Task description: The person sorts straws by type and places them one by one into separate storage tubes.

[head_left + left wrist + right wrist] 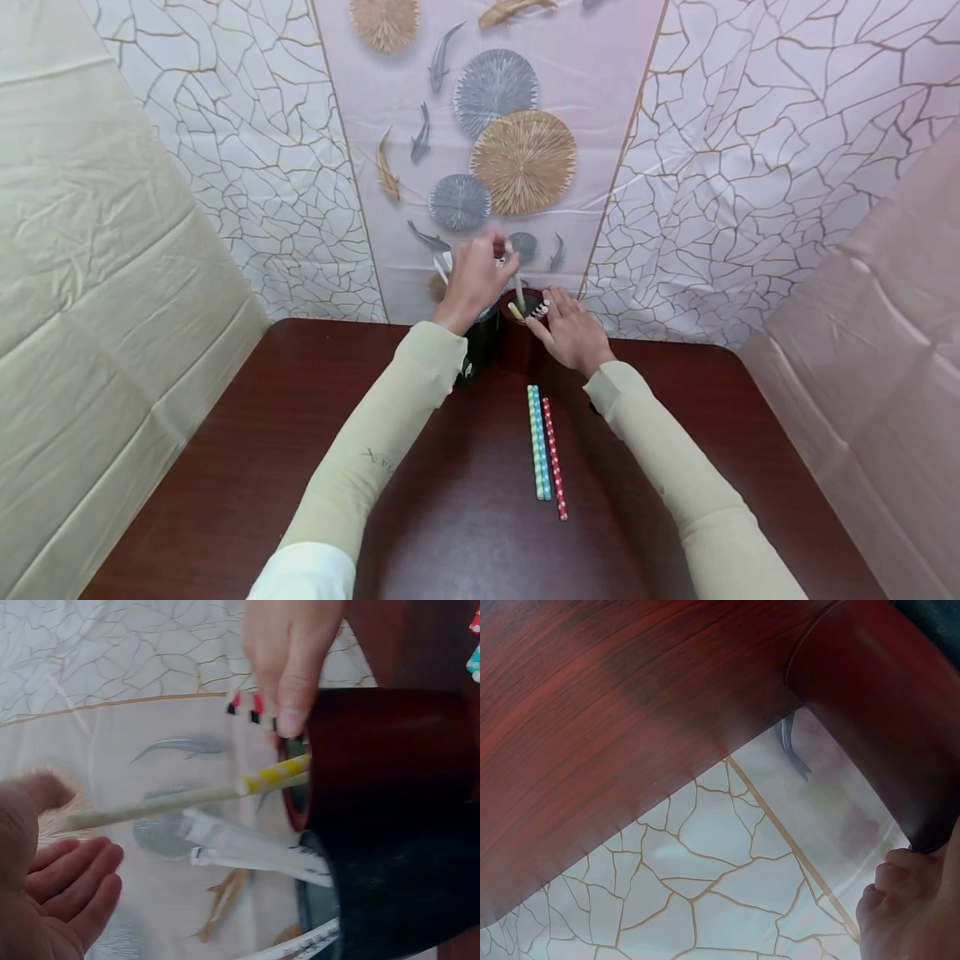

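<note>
"What surrounds us?"

"We see a dark red bench (pixel 247 467), pale fabric (pixel 97 275) at nine o'clock and a crackle-patterned backdrop (pixel 675 167) at twelve. Three loose straws (pixel 554 458) lie at six o'clock from the red cup (pixel 390 750)."

"And our grip?"

"Our left grip (pixel 476 279) is loose, thumb and fingers parted about the upper end of a pale straw (pixel 172 802); we cannot tell whether they touch it. The straw's lower end is in the red cup. Our right grip (pixel 573 333) holds that cup at its rim, from three o'clock."

"What does one view add?"

"The left wrist view gives us the gap in our left grip, which the back of the hand hides from the head camera. Only the head view shows us the loose straws at full length, with the dark cup (pixel 405 885) at nine o'clock from the red one."
</note>
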`<state>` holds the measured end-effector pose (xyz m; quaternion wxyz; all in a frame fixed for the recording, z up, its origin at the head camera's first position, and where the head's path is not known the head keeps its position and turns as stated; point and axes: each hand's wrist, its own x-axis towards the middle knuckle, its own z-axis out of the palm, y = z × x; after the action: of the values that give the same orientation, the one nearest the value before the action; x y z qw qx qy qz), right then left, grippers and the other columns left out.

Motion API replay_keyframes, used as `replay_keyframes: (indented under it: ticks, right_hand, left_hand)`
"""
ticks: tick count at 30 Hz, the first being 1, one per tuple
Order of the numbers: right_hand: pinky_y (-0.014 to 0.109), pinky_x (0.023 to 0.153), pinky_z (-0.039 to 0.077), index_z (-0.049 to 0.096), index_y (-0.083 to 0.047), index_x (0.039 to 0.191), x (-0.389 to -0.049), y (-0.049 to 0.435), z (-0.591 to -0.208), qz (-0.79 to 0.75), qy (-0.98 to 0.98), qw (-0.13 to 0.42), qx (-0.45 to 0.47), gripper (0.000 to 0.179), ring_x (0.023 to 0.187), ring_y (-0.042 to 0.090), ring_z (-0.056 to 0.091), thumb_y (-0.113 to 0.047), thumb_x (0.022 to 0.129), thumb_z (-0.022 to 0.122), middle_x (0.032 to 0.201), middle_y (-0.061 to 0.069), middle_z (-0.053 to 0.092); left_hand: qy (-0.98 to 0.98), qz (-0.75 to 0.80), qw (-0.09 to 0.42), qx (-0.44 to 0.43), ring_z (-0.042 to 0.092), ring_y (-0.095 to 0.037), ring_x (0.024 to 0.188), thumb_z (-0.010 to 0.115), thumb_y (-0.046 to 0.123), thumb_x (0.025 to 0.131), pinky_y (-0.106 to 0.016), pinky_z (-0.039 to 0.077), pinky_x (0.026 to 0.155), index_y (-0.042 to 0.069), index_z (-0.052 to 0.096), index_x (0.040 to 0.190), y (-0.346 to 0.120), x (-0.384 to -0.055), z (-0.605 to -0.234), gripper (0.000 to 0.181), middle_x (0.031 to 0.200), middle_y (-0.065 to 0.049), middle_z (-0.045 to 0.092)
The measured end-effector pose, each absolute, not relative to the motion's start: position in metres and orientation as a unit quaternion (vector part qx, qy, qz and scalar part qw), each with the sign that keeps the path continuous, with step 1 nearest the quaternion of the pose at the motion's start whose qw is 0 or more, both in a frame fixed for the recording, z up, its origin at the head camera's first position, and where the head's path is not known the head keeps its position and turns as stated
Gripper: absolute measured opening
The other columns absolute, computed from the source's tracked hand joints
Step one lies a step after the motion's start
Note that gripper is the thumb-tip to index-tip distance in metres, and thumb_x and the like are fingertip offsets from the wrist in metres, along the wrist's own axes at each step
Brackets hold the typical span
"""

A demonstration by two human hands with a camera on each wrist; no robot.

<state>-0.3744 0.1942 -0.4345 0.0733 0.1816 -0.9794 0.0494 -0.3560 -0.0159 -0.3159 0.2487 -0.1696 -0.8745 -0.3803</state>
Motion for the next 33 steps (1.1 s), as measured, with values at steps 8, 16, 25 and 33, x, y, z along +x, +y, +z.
replay_keyframes:
  ticks: [8,16,25,33]
  right_hand:
    - [0.053,0.133,0.022,0.035,0.01,0.159,-0.375,0.193,-0.435,0.044,-0.977,0.085,0.191,0.082,0.163,0.039,0.022,-0.058,0.113,0.025,0.172,0.025,0.028]
    - [0.053,0.133,0.021,0.042,0.008,0.157,-0.375,0.196,-0.435,0.046,-0.976,0.084,0.195,0.082,0.164,0.037,0.02,-0.059,0.112,0.026,0.171,0.022,0.032]
    - [0.054,0.133,0.021,0.033,0.009,0.16,-0.375,0.195,-0.437,0.045,-0.978,0.079,0.189,0.083,0.164,0.04,0.02,-0.059,0.112,0.025,0.172,0.025,0.029]
    - [0.054,0.133,0.021,0.034,0.008,0.16,-0.374,0.195,-0.436,0.045,-0.977,0.083,0.189,0.082,0.164,0.039,0.02,-0.058,0.113,0.027,0.172,0.024,0.03]
  left_hand:
    - [-0.892,-0.353,0.237,-0.156,0.076,-0.027,0.106,0.075,0.029,0.095,-0.042,0.059,0.097,0.0,0.075,0.117,-0.023,-0.351,-0.321,0.036,0.11,-0.013,0.08]
    - [-0.901,-0.327,0.242,-0.155,0.077,-0.027,0.098,0.075,0.03,0.095,-0.045,0.06,0.092,0.002,0.076,0.111,-0.03,-0.337,-0.303,0.033,0.101,-0.009,0.081]
    - [-0.915,-0.292,0.223,-0.166,0.068,-0.027,0.082,0.075,0.028,0.094,-0.044,0.056,0.084,0.007,0.068,0.077,-0.034,-0.32,-0.29,0.027,0.071,-0.002,0.065]
    - [-0.942,-0.249,0.144,-0.175,0.045,-0.018,0.063,0.076,0.027,0.091,-0.032,0.037,0.057,0.016,0.042,0.054,-0.033,-0.309,-0.29,0.052,0.051,0.007,0.035]
